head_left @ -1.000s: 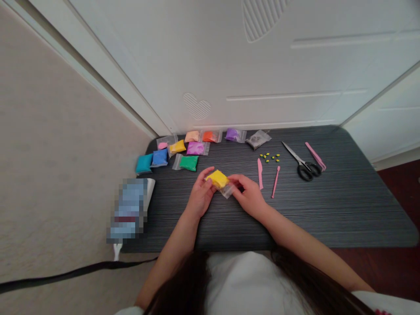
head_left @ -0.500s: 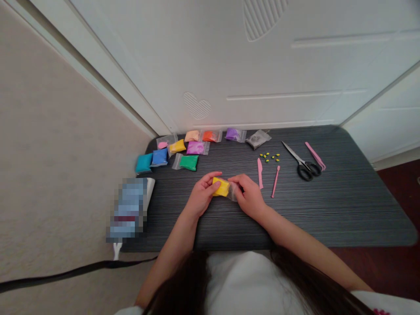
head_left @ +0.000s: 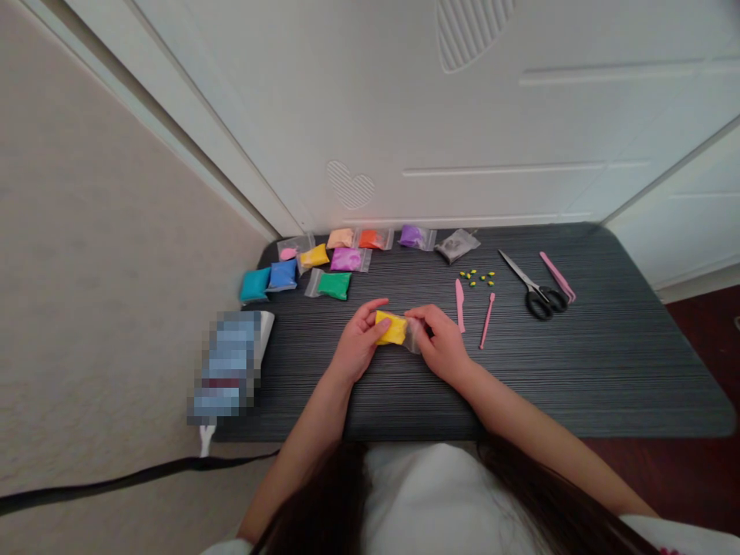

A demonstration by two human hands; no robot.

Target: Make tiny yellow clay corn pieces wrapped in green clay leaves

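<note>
A small clear bag of yellow modelling clay (head_left: 394, 330) is held between both hands above the table. My left hand (head_left: 361, 339) pinches its filled left end, thumb on top. The clear end of the bag is gripped by the fingers of my right hand (head_left: 439, 343), whose fingertips are partly hidden. Just right of that hand lie a pink plastic knife (head_left: 459, 304) and a thin pink modelling tool (head_left: 486, 320). Several tiny yellow and green pieces (head_left: 474, 278) lie beyond them.
Several bags of coloured clay, including a green bag (head_left: 334, 285) and a purple bag (head_left: 412, 237), lie along the back left. Black-handled scissors (head_left: 537, 293) and pink tweezers (head_left: 558, 276) rest at the right. A blurred-out device (head_left: 228, 366) sits at the table's left edge.
The view has shifted very slightly. Both hands keep their hold on the yellow clay bag, with hardly any movement.
</note>
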